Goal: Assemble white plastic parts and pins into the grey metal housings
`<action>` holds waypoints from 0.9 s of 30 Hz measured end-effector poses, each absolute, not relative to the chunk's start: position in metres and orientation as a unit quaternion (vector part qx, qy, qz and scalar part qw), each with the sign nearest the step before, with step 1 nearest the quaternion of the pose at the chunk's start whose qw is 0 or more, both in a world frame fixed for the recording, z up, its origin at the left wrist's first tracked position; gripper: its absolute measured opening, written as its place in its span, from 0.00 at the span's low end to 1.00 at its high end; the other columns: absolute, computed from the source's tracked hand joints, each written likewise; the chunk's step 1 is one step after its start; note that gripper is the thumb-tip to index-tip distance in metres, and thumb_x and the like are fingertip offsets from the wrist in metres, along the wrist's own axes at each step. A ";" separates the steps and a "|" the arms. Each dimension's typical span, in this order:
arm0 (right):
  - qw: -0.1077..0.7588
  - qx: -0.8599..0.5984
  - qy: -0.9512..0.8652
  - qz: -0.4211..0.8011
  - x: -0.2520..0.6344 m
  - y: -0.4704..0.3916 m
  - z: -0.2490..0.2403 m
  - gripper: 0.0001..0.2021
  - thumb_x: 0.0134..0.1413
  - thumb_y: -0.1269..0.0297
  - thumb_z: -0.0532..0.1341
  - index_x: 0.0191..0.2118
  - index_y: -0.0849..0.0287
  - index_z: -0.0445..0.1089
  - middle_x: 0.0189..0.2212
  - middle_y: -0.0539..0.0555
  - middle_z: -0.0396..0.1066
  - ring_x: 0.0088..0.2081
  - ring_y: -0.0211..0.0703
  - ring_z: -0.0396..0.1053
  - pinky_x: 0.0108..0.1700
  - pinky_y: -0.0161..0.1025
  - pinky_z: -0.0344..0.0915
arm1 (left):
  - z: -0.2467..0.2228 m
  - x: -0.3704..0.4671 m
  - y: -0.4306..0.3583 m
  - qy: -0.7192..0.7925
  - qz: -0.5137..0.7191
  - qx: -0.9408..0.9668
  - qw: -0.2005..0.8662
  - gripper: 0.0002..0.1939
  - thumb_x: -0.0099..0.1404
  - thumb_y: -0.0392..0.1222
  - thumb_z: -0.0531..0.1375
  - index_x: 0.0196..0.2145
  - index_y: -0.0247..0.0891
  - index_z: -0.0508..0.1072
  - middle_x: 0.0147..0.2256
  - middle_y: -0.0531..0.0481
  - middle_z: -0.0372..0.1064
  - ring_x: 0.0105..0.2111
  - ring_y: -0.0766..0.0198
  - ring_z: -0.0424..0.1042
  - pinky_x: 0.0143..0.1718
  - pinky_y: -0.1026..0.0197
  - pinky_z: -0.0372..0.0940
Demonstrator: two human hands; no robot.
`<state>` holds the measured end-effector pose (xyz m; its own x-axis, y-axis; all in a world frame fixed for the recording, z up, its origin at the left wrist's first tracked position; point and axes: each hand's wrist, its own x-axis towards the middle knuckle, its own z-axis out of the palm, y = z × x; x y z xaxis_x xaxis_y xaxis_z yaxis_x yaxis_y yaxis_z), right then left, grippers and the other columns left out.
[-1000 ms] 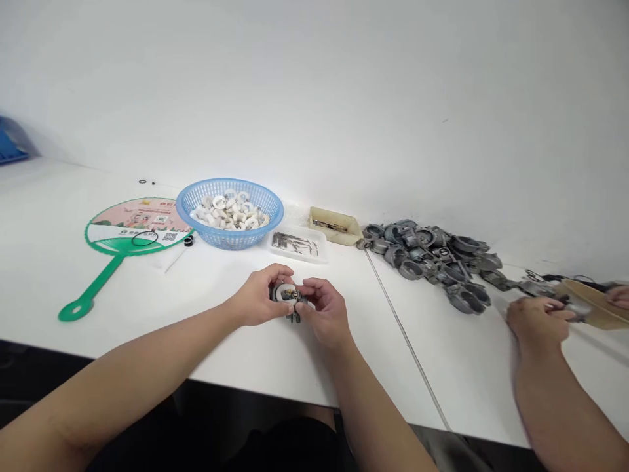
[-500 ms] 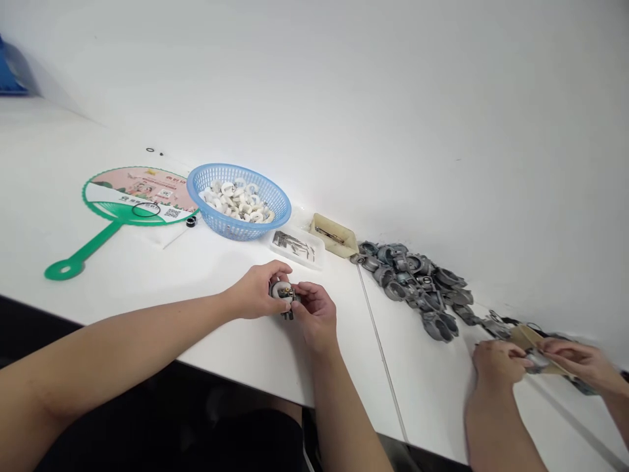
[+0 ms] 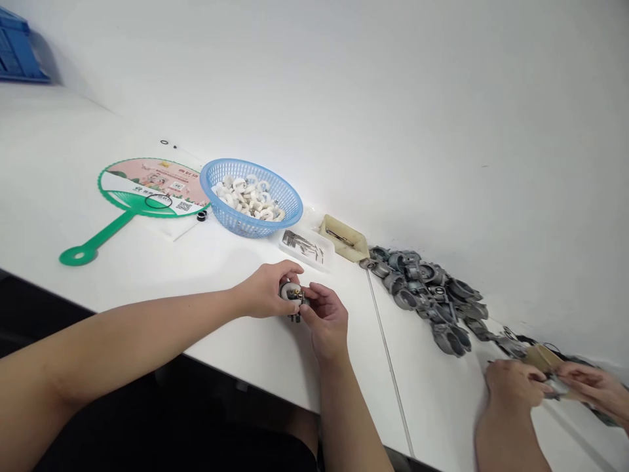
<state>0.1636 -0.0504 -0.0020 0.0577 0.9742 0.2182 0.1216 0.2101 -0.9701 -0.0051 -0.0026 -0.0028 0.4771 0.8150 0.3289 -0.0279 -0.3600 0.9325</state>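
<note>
Just above the white table, my left hand [image 3: 270, 290] is closed around a small grey metal housing [image 3: 295, 316], its thumb at the near side and its fingers over the top. Seated in the housing is a white ring [image 3: 290, 290] with brass-coloured bits showing inside it. My right hand [image 3: 328, 321] pinches at the housing's right edge with thumb and forefinger, the other fingers curled loosely. Whether a separate small piece sits between those fingertips is hidden.
Behind my hands stand a blue basket [image 3: 250, 231] of white rings, a clear tray [image 3: 322, 261] of thin metal pins and a cream box [image 3: 361, 248]. Grey housings [image 3: 427, 288] lie heaped at right, near a co-worker's hands [image 3: 515, 383]. A green fan [image 3: 105, 233] lies left.
The view has swung a little left, so everything sits farther right and more of the blue crate shows. Both my hands stay on the housing; the right fingers have shifted slightly.
</note>
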 end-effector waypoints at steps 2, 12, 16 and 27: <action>0.536 -0.497 -0.565 0.382 0.163 -0.052 -0.002 0.20 0.41 0.62 0.68 0.43 0.55 0.67 0.39 0.56 0.72 0.42 0.49 0.70 0.47 0.52 0.66 | -0.003 -0.007 -0.001 0.275 0.422 0.706 0.498 0.30 0.47 0.40 0.65 0.49 0.39 0.62 0.38 0.48 0.68 0.33 0.61 0.69 0.33 0.60 0.66; 0.589 -0.506 -0.548 0.310 0.156 -0.053 -0.008 0.15 0.42 0.69 0.64 0.40 0.56 0.67 0.29 0.51 0.66 0.39 0.45 0.69 0.41 0.45 0.69 | -0.003 -0.004 -0.006 0.298 0.432 0.706 0.476 0.30 0.47 0.41 0.66 0.48 0.39 0.62 0.37 0.50 0.67 0.32 0.63 0.68 0.32 0.62 0.66; 0.584 -0.509 -0.548 0.315 0.155 -0.052 -0.007 0.10 0.43 0.69 0.63 0.36 0.57 0.69 0.31 0.52 0.68 0.39 0.46 0.69 0.38 0.45 0.70 | -0.003 -0.003 -0.009 0.310 0.447 0.722 0.428 0.29 0.47 0.41 0.66 0.47 0.37 0.63 0.36 0.49 0.67 0.32 0.61 0.68 0.33 0.60 0.65; 0.601 -0.574 -0.480 0.280 0.147 -0.058 0.000 0.08 0.42 0.68 0.64 0.32 0.60 0.68 0.34 0.57 0.73 0.38 0.48 0.71 0.38 0.45 0.69 | -0.001 0.003 -0.015 0.337 0.468 0.738 0.350 0.24 0.47 0.38 0.61 0.44 0.37 0.64 0.38 0.45 0.67 0.37 0.56 0.67 0.39 0.55 0.63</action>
<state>0.1468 -0.0582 0.0000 0.3832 0.8877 0.2551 0.2140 0.1834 -0.9595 0.0029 -0.0154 -0.0008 0.3345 0.8255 0.4546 0.1700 -0.5273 0.8325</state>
